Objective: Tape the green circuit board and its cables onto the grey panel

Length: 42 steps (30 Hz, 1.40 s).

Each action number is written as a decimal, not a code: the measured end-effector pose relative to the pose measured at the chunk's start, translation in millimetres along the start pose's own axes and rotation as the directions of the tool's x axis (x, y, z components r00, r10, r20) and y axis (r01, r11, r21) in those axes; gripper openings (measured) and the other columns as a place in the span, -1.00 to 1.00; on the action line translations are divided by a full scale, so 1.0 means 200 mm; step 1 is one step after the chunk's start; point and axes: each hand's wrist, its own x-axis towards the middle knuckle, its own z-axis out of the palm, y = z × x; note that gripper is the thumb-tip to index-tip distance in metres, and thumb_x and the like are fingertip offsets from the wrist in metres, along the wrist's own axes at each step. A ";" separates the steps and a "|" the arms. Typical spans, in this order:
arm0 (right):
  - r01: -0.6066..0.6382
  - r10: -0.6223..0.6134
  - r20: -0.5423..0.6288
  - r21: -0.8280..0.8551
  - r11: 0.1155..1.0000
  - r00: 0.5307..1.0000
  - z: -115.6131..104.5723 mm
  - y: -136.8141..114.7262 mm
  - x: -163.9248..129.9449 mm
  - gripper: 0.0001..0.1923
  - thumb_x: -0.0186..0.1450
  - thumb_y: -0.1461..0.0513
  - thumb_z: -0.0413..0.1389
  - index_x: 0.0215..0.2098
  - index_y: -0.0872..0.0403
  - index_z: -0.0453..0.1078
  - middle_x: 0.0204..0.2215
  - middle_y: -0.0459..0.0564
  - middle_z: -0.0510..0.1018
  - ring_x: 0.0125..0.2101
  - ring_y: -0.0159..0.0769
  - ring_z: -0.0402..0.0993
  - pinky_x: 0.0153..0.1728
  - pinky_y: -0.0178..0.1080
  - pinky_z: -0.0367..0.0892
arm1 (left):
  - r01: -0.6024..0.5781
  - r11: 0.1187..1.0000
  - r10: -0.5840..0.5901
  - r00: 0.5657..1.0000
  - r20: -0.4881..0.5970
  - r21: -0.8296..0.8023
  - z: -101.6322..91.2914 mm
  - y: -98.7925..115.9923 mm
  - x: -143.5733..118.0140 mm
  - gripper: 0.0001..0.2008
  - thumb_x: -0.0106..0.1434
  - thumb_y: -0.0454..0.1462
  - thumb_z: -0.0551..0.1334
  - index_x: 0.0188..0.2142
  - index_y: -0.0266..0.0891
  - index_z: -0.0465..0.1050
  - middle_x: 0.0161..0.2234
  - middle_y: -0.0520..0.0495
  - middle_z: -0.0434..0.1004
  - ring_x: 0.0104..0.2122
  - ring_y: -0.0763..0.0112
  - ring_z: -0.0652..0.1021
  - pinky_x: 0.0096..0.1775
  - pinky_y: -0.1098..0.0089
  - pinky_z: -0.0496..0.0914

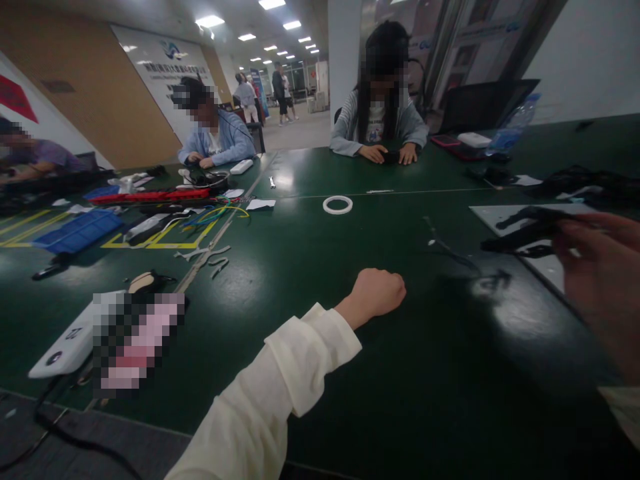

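Note:
My left hand (377,293) rests as a closed fist on the dark green table (300,267), its back turned up and its fingers curled under. Nothing shows sticking out of it. At the right edge, my right hand (600,273), partly blurred, grips a black clamp-like piece (525,230) with long arms. That piece is held over a light grey flat panel (537,267) on the table. The exact kind of the black piece is unclear.
A white ring (337,205) lies mid-table; a small wrench (272,182) is farther back. Left are a blue tray (77,230), grey strips (203,253), coloured wires and a white power bank (77,333). A person (380,100) sits opposite, hands on a black object.

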 end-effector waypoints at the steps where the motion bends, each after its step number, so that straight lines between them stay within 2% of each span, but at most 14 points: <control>1: -0.076 0.076 0.008 0.179 0.981 0.997 0.05 -0.02 -0.02 -0.92 0.15 0.31 0.14 -0.36 0.03 0.37 -0.27 -0.04 0.38 -0.17 -0.42 0.41 -0.26 -0.28 0.30 | -0.001 1.000 0.001 1.000 0.000 0.009 0.00 0.00 0.00 -0.66 0.35 -0.19 -0.05 -0.44 -0.30 0.34 -0.57 0.04 0.40 -0.60 0.54 0.41 -0.50 0.49 0.29; 2: -0.143 0.134 0.051 0.277 0.950 0.990 0.10 -0.04 -0.04 -0.90 0.12 0.36 0.14 -0.40 0.05 0.37 -0.30 -0.05 0.39 -0.21 -0.45 0.42 -0.26 -0.31 0.30 | -0.003 1.000 0.003 1.000 -0.002 0.016 -0.01 -0.01 0.00 -0.67 0.35 -0.20 -0.05 -0.44 -0.31 0.34 -0.55 0.03 0.41 -0.59 0.54 0.42 -0.49 0.49 0.30; 5: -0.320 0.271 0.175 0.402 0.858 0.947 0.22 -0.04 -0.15 -0.88 0.02 0.39 0.17 -0.46 0.08 0.41 -0.35 -0.08 0.41 -0.28 -0.47 0.42 -0.26 -0.36 0.33 | -0.016 0.999 0.016 1.000 0.003 0.034 -0.02 -0.03 0.01 -0.71 0.35 -0.22 -0.02 -0.38 -0.30 0.37 -0.47 0.02 0.45 -0.52 0.55 0.46 -0.44 0.51 0.34; 8: -0.335 0.233 0.252 0.522 0.785 0.939 0.27 0.00 -0.26 -0.81 -0.12 0.35 0.28 -0.49 0.09 0.46 -0.39 -0.10 0.44 -0.30 -0.45 0.40 -0.20 -0.37 0.35 | -0.045 0.998 0.045 0.999 0.001 0.048 -0.04 -0.06 0.01 -0.75 0.34 -0.22 -0.01 -0.33 -0.27 0.38 -0.41 0.02 0.47 -0.47 0.52 0.48 -0.40 0.48 0.36; 10: -0.326 0.189 0.294 0.542 0.775 0.937 0.26 0.03 -0.32 -0.77 -0.17 0.32 0.32 -0.50 0.09 0.48 -0.42 -0.11 0.45 -0.32 -0.43 0.39 -0.19 -0.36 0.36 | -0.057 0.998 0.057 0.998 0.011 0.030 -0.05 -0.09 0.02 -0.78 0.32 -0.24 0.01 -0.30 -0.25 0.39 -0.39 0.01 0.48 -0.46 0.50 0.48 -0.42 0.48 0.35; 13: -0.395 0.229 0.376 0.454 0.799 0.898 0.19 0.07 -0.42 -0.76 -0.17 0.26 0.35 -0.50 0.06 0.49 -0.44 -0.10 0.46 -0.33 -0.40 0.39 -0.20 -0.36 0.36 | -0.045 0.997 0.050 0.995 0.090 -0.061 -0.08 -0.13 0.02 -0.79 0.31 -0.22 0.02 -0.30 -0.26 0.38 -0.40 0.02 0.46 -0.50 0.53 0.46 -0.48 0.51 0.31; 17: -0.456 0.325 0.476 0.190 0.869 0.817 0.04 0.12 -0.56 -0.76 -0.12 0.16 0.35 -0.47 0.03 0.51 -0.40 -0.04 0.49 -0.28 -0.32 0.40 -0.28 -0.42 0.35 | -0.061 0.994 0.076 0.984 0.163 -0.095 -0.13 -0.20 0.03 -0.75 0.29 -0.19 0.03 -0.38 -0.28 0.37 -0.42 0.02 0.44 -0.49 0.53 0.44 -0.46 0.50 0.29; 22: -0.356 0.329 0.645 -0.093 0.930 0.690 -0.11 0.15 -0.63 -0.71 0.02 0.03 0.27 -0.37 0.04 0.53 -0.35 0.03 0.50 -0.29 -0.25 0.39 -0.28 -0.33 0.34 | -0.034 0.992 0.051 0.990 0.130 -0.125 -0.15 -0.27 0.03 -0.72 0.29 -0.17 0.03 -0.43 -0.29 0.38 -0.45 0.01 0.43 -0.49 0.51 0.43 -0.44 0.47 0.27; 27: -0.292 0.328 0.729 -0.181 0.939 0.602 -0.11 0.13 -0.57 -0.69 0.12 0.00 0.18 -0.36 0.07 0.50 -0.41 0.02 0.47 -0.35 -0.25 0.37 -0.31 -0.27 0.29 | 0.068 0.984 -0.064 0.998 0.030 -0.164 -0.13 -0.29 0.02 -0.71 0.30 -0.18 0.02 -0.42 -0.29 0.39 -0.46 0.02 0.44 -0.51 0.52 0.44 -0.43 0.48 0.29; 31: -0.274 0.275 0.833 -0.156 0.949 0.480 -0.05 0.13 -0.52 -0.72 0.20 0.04 0.11 -0.36 0.09 0.46 -0.37 0.00 0.46 -0.34 -0.29 0.36 -0.29 -0.26 0.27 | 0.157 0.988 -0.157 0.980 -0.120 -0.013 -0.14 -0.26 0.02 -0.71 0.32 -0.21 0.00 -0.41 -0.28 0.40 -0.47 -0.02 0.46 -0.50 0.46 0.46 -0.43 0.46 0.32; 34: -0.209 0.208 0.918 -0.142 0.968 0.338 0.04 0.13 -0.49 -0.76 0.25 0.10 0.07 -0.35 0.10 0.45 -0.35 0.00 0.46 -0.31 -0.30 0.37 -0.24 -0.25 0.25 | 0.220 0.969 -0.187 0.952 -0.242 0.116 -0.16 -0.24 0.02 -0.72 0.33 -0.23 -0.02 -0.35 -0.28 0.40 -0.44 -0.05 0.48 -0.46 0.40 0.49 -0.39 0.42 0.35; 36: -0.169 0.151 0.960 -0.113 0.979 0.234 0.12 0.13 -0.49 -0.78 0.27 0.14 0.06 -0.34 0.12 0.44 -0.34 -0.01 0.46 -0.29 -0.30 0.38 -0.22 -0.25 0.26 | 0.209 0.965 -0.156 0.943 -0.292 0.159 -0.18 -0.23 0.01 -0.73 0.33 -0.24 -0.04 -0.33 -0.27 0.39 -0.42 -0.07 0.48 -0.43 0.36 0.51 -0.36 0.38 0.36; 39: -0.147 0.032 0.992 -0.014 0.989 0.125 0.25 0.12 -0.49 -0.81 0.28 0.17 0.05 -0.34 0.12 0.43 -0.33 -0.01 0.46 -0.28 -0.32 0.38 -0.21 -0.26 0.26 | 0.066 0.986 -0.014 0.949 -0.316 0.153 -0.20 -0.20 0.02 -0.77 0.33 -0.26 -0.03 -0.29 -0.28 0.37 -0.36 -0.09 0.48 -0.36 0.34 0.50 -0.30 0.36 0.38; 42: -0.163 -0.067 0.996 0.075 0.984 0.055 0.35 0.12 -0.49 -0.80 0.30 0.19 0.03 -0.34 0.14 0.42 -0.32 -0.01 0.47 -0.26 -0.32 0.39 -0.19 -0.26 0.26 | -0.148 0.986 0.166 0.943 -0.287 0.082 -0.21 -0.18 0.02 -0.80 0.32 -0.29 -0.01 -0.20 -0.29 0.36 -0.21 -0.10 0.47 -0.21 0.37 0.48 -0.15 0.35 0.37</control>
